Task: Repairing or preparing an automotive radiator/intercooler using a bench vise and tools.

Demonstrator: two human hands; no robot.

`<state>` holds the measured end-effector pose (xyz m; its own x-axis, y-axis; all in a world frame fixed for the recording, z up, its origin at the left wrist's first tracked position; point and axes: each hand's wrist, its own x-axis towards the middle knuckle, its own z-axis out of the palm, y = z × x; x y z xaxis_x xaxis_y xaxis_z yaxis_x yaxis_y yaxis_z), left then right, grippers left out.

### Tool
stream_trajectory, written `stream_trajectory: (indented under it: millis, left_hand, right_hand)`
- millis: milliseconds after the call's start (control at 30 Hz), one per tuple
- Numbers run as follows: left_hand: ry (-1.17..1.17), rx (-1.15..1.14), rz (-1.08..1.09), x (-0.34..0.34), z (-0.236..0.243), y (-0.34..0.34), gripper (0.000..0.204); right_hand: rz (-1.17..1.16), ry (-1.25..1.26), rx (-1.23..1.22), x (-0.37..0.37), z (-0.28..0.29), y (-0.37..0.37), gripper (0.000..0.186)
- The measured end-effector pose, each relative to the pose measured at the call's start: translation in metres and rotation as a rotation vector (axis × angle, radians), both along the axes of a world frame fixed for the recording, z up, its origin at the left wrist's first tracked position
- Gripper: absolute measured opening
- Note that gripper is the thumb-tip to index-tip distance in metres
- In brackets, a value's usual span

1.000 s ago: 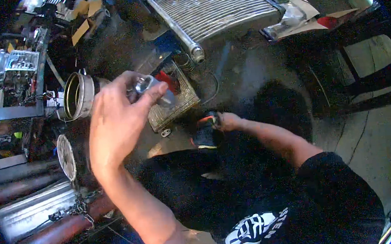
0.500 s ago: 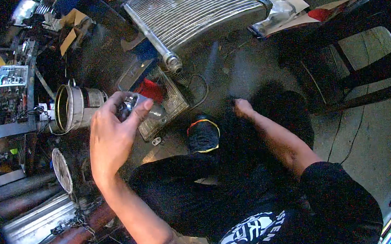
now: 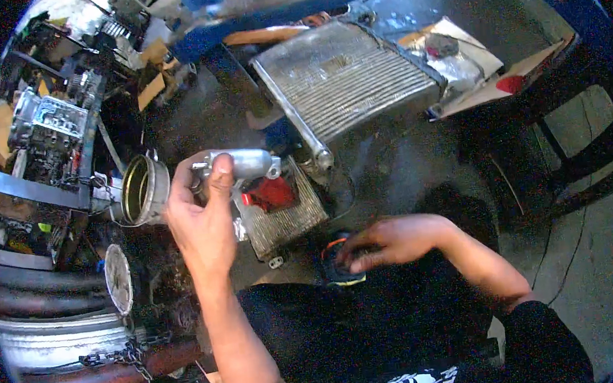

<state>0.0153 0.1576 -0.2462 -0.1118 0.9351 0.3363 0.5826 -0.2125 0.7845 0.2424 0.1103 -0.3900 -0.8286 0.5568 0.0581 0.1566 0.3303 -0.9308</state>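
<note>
Your left hand (image 3: 204, 220) is raised, and it holds a silvery metal cylinder (image 3: 248, 164) between the thumb on the near side and the fingers behind it. This cylinder lies almost level in your grip, with its smooth body pointing to the right and one small lug at its right end. Behind and below it, as seen from your head, there is a small finned core (image 3: 296, 226), and on this core lies a red thing (image 3: 276, 194), which may be a cloth. One small metal piece with holes (image 3: 276, 263) is just beside the near edge of the core.

Your right hand (image 3: 392, 241) is lower and is blurred; its fingers are partly bent, in front of a dark rounded object with an orange edge (image 3: 339, 262). I cannot tell if the hand touches this object or grips something.

To the left of your left hand, a metal bucket (image 3: 161, 187) shows its round opening toward the left. Nearer to you stands a round metal disc (image 3: 119, 280), tilted, and below it hangs a chain (image 3: 134, 353). Farther away, beyond the small core, rests a large radiator (image 3: 354, 76).
</note>
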Motion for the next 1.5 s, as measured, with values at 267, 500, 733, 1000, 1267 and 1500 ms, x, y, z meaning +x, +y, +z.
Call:
stream_trajectory:
  millis: [267, 500, 733, 1000, 1267, 1500]
  left_hand:
    - [0.353, 0.073, -0.209, 0.057, 0.029, 0.054, 0.043]
    - [0.271, 0.159, -0.32, 0.066, 0.003, 0.095, 0.053]
    - [-0.247, -0.019, -0.446, 0.043, -0.007, 0.124, 0.033]
    - [-0.636, 0.07, -0.512, 0.063, -0.018, 0.135, 0.023]
    - [-0.95, 0.037, -0.73, 0.076, -0.032, 0.151, 0.029]
    - [-0.84, 0.074, -0.733, 0.079, -0.028, 0.155, 0.03]
  right_hand:
    - [-0.982, 0.062, 0.849, 0.003, 0.115, 0.071, 0.037]
    - [-0.979, -0.033, 0.69, -0.012, 0.089, 0.125, 0.051]
    - [-1.002, -0.123, 0.469, -0.009, 0.099, 0.134, 0.072]
    - [-1.009, -0.113, 0.482, -0.012, 0.089, 0.144, 0.073]
    - [-1.084, -0.076, 0.607, -0.017, 0.087, 0.143, 0.057]
    - [-1.117, -0.085, 0.617, -0.019, 0.088, 0.143, 0.055]
